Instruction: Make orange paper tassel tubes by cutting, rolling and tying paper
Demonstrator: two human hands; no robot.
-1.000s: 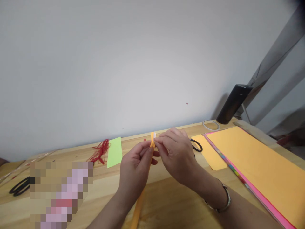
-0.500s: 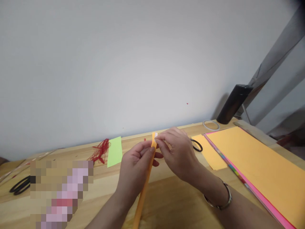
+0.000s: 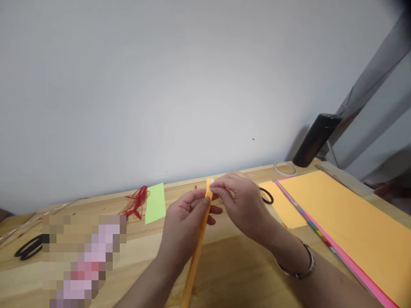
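Note:
An orange paper strip (image 3: 196, 261) slants up from the bottom edge of the view. My left hand (image 3: 184, 222) is closed on it near its top end, thumb in front and fingers behind. At that tip, my right hand (image 3: 242, 203) pinches with thumb and index finger against a small white patch (image 3: 211, 182), which looks like tape or its backing. How much of the white piece lies between those fingertips is hidden. A metal bracelet circles the right wrist.
Left lie black-handled scissors (image 3: 30, 248), red string (image 3: 137, 201), a green paper (image 3: 156, 203) and a blurred-out patch (image 3: 83, 261). Right are a black ring-shaped handle (image 3: 267, 196), an orange sheet (image 3: 287, 209), a coloured paper stack (image 3: 349, 218), a tape roll (image 3: 285, 168) and a black bottle (image 3: 316, 139).
Both hands and the strip's tip appear very slightly farther right in the view. The pinch at the white patch and the left hand's hold stay the same.

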